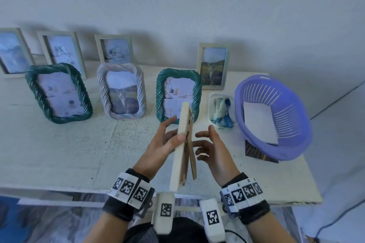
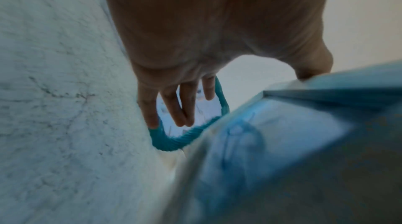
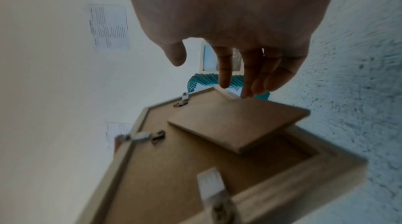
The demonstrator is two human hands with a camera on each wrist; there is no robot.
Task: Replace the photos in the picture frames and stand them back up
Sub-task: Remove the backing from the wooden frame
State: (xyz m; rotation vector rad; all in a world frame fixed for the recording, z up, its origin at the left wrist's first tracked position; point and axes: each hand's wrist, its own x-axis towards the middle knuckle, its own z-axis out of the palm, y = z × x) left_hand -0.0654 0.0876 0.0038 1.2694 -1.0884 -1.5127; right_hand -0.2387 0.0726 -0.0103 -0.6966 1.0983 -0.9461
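The left hand (image 1: 158, 144) grips a cream frame (image 1: 180, 148) edge-on above the table (image 1: 59, 144), thumb across its rim. The right hand (image 1: 213, 150) hovers beside it, fingers loosely spread, holding nothing. Only the right wrist view shows the frame's brown back, with stand (image 3: 237, 122) and clips. Beyond stands a green frame (image 1: 178, 92).

Bare table (image 1: 59, 154) in front; frames (image 1: 122, 92) and basket (image 1: 276, 116) crowd the back

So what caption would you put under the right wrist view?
Back of a wooden picture frame, its stand swung out, with the right hand hovering open above it.
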